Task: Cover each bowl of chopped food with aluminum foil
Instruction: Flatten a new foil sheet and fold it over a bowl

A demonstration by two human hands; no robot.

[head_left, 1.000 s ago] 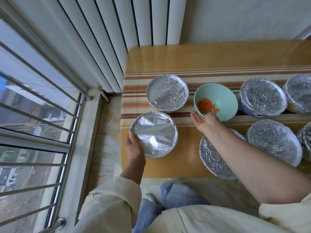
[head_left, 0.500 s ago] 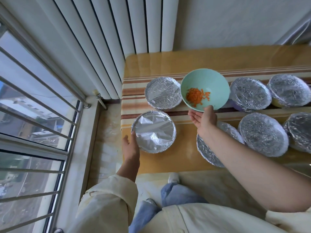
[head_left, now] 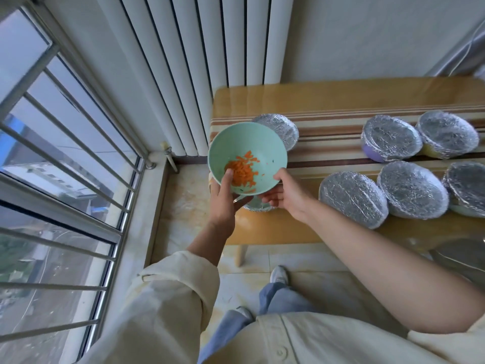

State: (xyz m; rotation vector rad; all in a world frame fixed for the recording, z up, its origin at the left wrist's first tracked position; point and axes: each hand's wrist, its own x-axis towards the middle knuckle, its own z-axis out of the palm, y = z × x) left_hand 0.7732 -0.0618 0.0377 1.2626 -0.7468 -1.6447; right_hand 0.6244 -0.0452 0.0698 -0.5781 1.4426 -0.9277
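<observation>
- A mint-green bowl (head_left: pixel 262 143) with a small heap of chopped carrot (head_left: pixel 242 173) is held in the air over the table's (head_left: pixel 341 98) left edge, towards its near-left corner, with no foil on it.
- The left hand (head_left: pixel 223 200) grasps the bowl's near rim, thumb inside the rim and fingers beneath. The right hand (head_left: pixel 286 195) holds the near-right side, thumb at the rim and fingers curled under.
- This looks like the last open bowl being brought into place for covering. The next move calls for a level set-down on bare table, then a sheet of foil laid across the mouth and pressed down all round the rim. No loose roll is in sight.
- One bowl is uncovered.
- Six foil-covered bowls (head_left: pixel 353 198) stand on the table: one at the left edge behind the held bowl, two towards the far right, and three along the near edge.
- A seventh foil rim (head_left: pixel 258 207) shows under the hands at the near-left corner. It is too hidden to tell whether it is a bowl or a loose piece.
</observation>
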